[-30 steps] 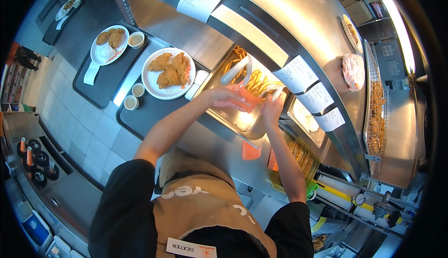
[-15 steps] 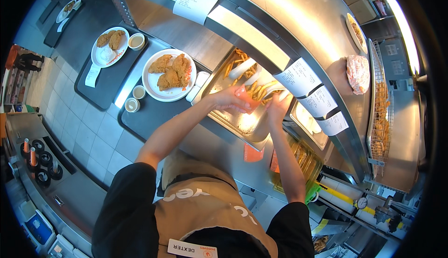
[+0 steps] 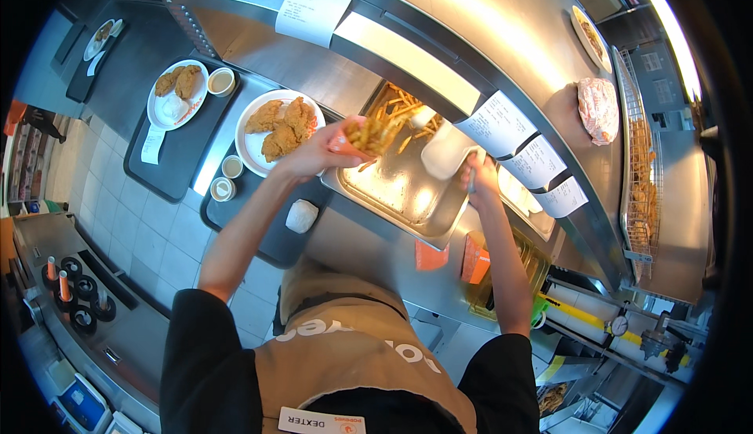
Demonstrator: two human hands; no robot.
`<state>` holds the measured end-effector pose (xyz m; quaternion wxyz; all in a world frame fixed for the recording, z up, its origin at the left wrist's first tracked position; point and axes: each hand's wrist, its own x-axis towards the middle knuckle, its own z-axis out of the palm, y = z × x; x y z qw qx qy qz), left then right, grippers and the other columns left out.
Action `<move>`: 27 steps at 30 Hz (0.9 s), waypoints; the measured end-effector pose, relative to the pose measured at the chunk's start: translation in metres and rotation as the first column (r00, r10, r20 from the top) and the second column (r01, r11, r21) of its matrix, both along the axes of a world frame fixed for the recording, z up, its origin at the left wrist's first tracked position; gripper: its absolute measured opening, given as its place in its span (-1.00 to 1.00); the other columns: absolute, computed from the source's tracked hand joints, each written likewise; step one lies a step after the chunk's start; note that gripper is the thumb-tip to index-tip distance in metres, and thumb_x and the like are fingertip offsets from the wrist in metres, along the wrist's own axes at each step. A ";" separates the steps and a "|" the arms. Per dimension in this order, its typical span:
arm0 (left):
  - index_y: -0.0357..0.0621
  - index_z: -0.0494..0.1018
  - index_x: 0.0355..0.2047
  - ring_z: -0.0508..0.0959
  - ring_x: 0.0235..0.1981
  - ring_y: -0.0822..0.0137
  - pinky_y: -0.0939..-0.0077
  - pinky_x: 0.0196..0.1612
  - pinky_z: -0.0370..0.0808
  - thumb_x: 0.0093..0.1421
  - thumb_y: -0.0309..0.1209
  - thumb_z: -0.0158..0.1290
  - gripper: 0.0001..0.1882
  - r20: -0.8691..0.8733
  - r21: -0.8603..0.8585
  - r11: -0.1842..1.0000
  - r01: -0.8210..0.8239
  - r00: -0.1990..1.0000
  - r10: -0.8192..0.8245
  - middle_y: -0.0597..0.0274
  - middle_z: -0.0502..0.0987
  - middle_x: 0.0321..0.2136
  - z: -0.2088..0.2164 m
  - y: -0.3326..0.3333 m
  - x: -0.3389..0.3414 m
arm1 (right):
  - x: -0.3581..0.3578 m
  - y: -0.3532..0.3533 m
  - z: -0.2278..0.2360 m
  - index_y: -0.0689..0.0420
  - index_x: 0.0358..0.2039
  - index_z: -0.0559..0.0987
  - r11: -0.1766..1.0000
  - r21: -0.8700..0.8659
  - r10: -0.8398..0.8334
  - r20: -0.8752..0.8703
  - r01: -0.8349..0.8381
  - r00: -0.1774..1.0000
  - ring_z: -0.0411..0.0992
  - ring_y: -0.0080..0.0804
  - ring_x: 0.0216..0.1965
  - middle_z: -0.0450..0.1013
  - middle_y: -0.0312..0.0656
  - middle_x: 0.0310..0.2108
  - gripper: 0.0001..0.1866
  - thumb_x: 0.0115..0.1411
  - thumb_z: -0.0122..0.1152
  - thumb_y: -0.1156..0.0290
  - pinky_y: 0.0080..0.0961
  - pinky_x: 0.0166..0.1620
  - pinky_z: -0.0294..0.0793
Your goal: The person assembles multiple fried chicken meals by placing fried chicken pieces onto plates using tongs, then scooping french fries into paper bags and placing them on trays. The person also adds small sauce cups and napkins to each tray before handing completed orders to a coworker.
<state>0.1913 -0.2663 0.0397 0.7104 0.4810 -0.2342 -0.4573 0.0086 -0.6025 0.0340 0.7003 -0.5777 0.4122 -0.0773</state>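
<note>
My left hand grips an orange-red fry carton, held over the left edge of a metal fry pan. French fries stick out of the carton's mouth. In my right hand is the handle of a white fry scoop, its broad end over the pan. Loose fries lie in the far part of the pan. A plate with several pieces of fried chicken sits just left of my left hand.
A dark tray holds the plate, small cups and a white rounded item. Another tray bears a second plate. Orange cartons rest near the counter's front edge. Above the pan runs a metal shelf with receipts.
My left hand has moved left, away from the scoop, and fries now show heaped in the carton. The scoop has tipped flatter over the pan. The view has shifted slightly.
</note>
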 end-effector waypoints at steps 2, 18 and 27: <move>-0.19 0.11 0.31 0.48 0.04 0.39 0.51 0.13 0.38 0.02 -0.68 0.22 -0.15 -0.006 0.007 1.000 -0.030 1.000 0.030 0.15 0.47 0.04 0.017 0.024 0.008 | -0.023 0.024 0.010 0.02 -0.32 0.32 0.998 0.044 0.061 -0.144 -0.055 0.988 0.25 -0.53 -0.68 0.28 -0.31 -0.54 -0.93 0.23 0.02 0.44 -0.52 -0.69 0.24; -0.11 0.12 0.28 0.45 0.09 0.39 0.52 0.12 0.42 -0.09 -0.76 0.26 -0.08 -0.255 -0.128 0.990 0.053 0.963 -0.085 0.23 0.42 0.07 0.019 0.028 -0.018 | 0.008 0.065 -0.097 0.08 -0.14 0.18 0.987 -0.075 0.121 -0.207 -0.139 0.971 0.26 -0.51 -0.74 0.27 -0.19 -0.52 -0.79 0.26 -0.07 0.53 -0.49 -0.74 0.27; -0.11 0.18 0.23 0.52 -0.02 0.38 0.41 -0.01 0.55 -0.03 -0.65 0.29 -0.18 -0.230 -0.012 0.996 0.086 0.969 -0.086 0.23 0.49 -0.05 -0.006 0.012 -0.027 | 0.008 0.040 -0.059 0.10 -0.11 0.23 0.960 -0.278 0.000 -0.068 -0.019 0.998 0.23 -0.53 -0.80 0.29 -0.22 -0.56 -0.75 0.22 -0.04 0.56 -0.52 -0.77 0.24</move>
